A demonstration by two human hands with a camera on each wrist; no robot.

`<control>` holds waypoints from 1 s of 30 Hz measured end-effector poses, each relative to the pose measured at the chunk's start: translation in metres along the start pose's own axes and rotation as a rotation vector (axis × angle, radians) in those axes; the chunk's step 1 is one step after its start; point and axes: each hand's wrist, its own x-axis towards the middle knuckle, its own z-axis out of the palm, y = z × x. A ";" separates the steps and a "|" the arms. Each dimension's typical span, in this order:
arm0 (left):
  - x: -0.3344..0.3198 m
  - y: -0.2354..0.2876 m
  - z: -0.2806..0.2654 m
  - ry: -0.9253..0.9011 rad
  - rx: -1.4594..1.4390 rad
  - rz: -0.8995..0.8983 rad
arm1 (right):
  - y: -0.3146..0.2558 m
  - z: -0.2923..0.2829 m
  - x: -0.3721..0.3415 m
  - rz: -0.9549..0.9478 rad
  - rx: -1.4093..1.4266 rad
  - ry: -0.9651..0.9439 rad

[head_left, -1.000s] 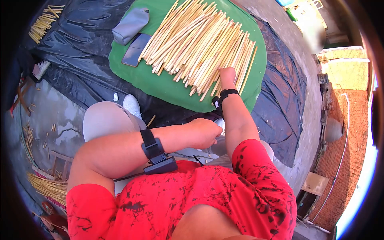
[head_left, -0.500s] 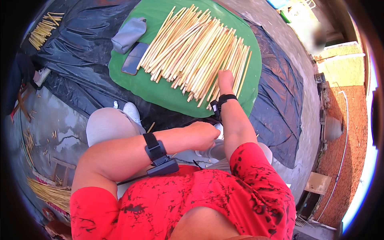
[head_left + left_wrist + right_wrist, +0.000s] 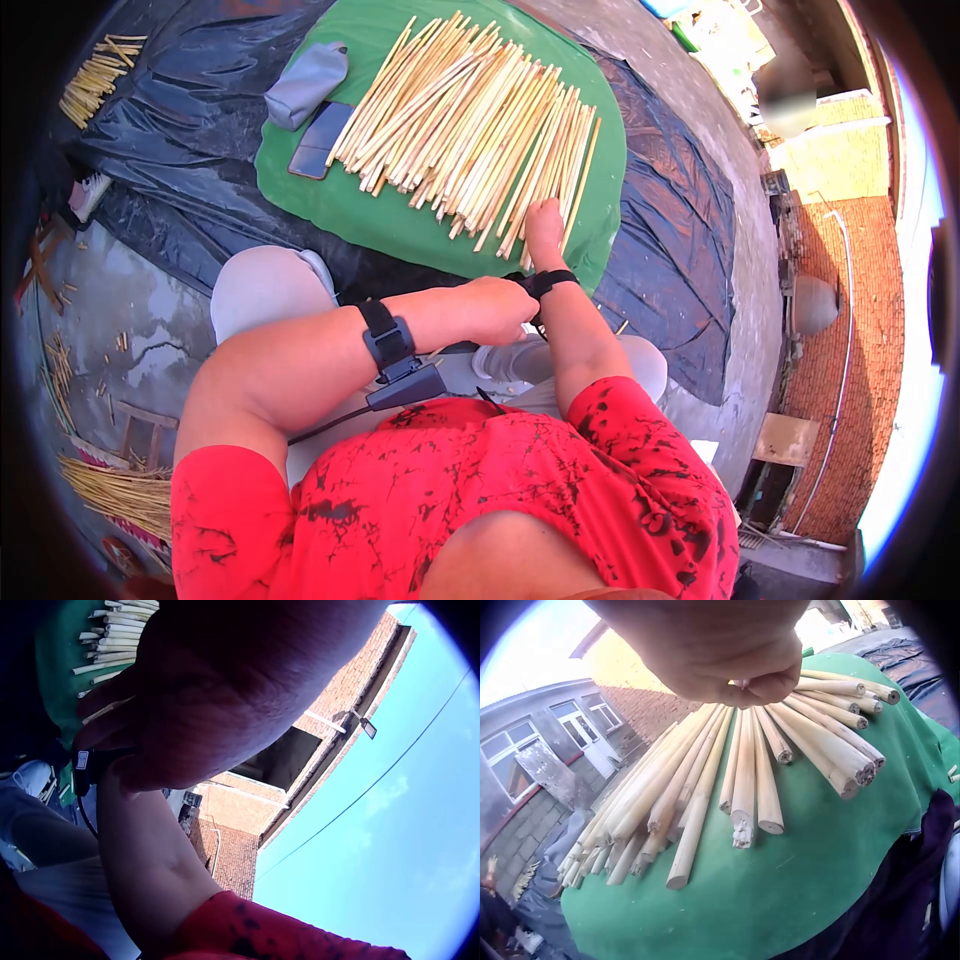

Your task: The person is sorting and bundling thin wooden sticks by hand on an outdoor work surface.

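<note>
Left to right: small stick bundle at the far left of the black plastic sheet. Grey pouch on the green cloth, by its left edge; dark phone just below it, beside the pile. Main pile of sticks fills the cloth's middle, ends facing its near edge. Left hand is off that edge, fingers loose, nothing visible in it; overlaps the right wrist in view, can't confirm contact. Right hand at the pile's near ends, toward the cloth's right edge; fingers curled, can't tell if they pinch a stick. One outer stick lies right of it.

Change: right hand has come down along the sticks, mid-length to ends. Pile layout same. My read: single-handed stick sorting at the right side, left idle.
</note>
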 end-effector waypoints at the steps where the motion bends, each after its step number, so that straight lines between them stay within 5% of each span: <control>1: 0.000 -0.001 0.000 -0.007 0.007 -0.007 | 0.001 -0.001 -0.004 -0.032 -0.017 -0.023; 16: 0.003 -0.003 0.001 -0.021 0.039 0.022 | 0.006 0.008 -0.009 -0.066 0.035 -0.047; 19: 0.001 -0.004 0.001 -0.005 0.033 0.016 | 0.003 0.010 -0.007 -0.118 0.142 0.066; 22: -0.003 -0.001 -0.003 -0.016 0.028 0.007 | -0.002 0.008 0.000 -0.115 0.043 -0.064; 26: -0.003 -0.003 0.000 -0.013 0.044 0.003 | -0.007 0.009 0.007 -0.022 0.137 0.126; 30: -0.006 0.001 -0.005 -0.071 0.041 -0.033 | 0.001 0.008 0.025 0.004 0.050 0.070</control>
